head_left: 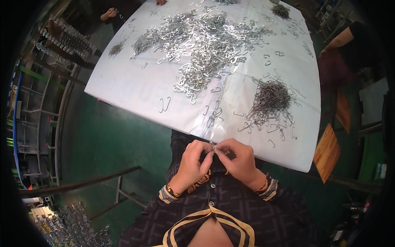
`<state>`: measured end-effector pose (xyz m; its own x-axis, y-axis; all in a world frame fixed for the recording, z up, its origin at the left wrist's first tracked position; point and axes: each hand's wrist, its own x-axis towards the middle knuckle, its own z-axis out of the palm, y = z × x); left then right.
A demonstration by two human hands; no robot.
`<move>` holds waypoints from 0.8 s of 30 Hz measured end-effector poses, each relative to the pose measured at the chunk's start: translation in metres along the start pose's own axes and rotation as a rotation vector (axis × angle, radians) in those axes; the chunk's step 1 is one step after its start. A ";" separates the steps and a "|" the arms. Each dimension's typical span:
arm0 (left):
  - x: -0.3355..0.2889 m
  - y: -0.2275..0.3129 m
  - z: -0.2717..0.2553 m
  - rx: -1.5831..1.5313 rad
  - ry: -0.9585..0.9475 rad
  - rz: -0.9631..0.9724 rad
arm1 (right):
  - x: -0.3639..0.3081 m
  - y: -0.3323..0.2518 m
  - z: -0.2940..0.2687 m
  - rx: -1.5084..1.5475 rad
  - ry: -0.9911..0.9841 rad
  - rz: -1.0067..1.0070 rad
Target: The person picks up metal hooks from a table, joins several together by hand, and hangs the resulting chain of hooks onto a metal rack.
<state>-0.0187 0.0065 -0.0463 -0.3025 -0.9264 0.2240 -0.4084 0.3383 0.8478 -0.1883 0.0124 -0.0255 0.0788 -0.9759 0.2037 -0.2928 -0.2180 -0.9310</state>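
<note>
Just off the near edge of the white-covered table (pixel 135 90), my left hand (pixel 192 162) and my right hand (pixel 240 161) meet at their fingertips. Both are closed in a pinch around a small shiny metal hook (pixel 212 144), mostly covered by the fingers. Whether a second piece is pinched with it I cannot make out. Straight ahead lie a few loose metal hooks (pixel 214 117). To their right is a heap of thin, dark bent wire pieces (pixel 271 99). A large spread of shiny metal hooks (pixel 205 49) covers the table's middle.
Another person's hand (pixel 108 14) holds small hooks at the far left; a person's arm (pixel 339 40) is at the right edge. Metal racks (pixel 39 99) line the left side. A wooden board (pixel 327 152) stands beyond the right corner; a metal rail (pixel 90 182) runs lower left.
</note>
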 end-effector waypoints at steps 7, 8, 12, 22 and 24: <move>0.000 0.000 -0.002 0.026 -0.087 0.013 | -0.008 0.011 -0.003 -0.094 0.028 -0.118; -0.001 -0.001 -0.003 0.012 -0.105 0.013 | -0.009 0.012 -0.003 -0.086 0.031 -0.129; 0.003 -0.003 -0.010 -0.141 -0.150 -0.041 | -0.014 0.013 -0.003 -0.061 0.062 -0.175; 0.064 -0.071 0.020 0.265 -0.063 0.141 | -0.014 0.011 -0.005 -0.102 0.109 -0.264; 0.075 -0.078 0.034 0.326 -0.090 0.201 | -0.015 0.012 -0.006 -0.100 0.105 -0.245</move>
<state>-0.0396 -0.0839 -0.1117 -0.4726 -0.8232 0.3148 -0.5812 0.5596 0.5908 -0.1988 0.0243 -0.0375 0.0614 -0.8887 0.4543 -0.3702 -0.4430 -0.8166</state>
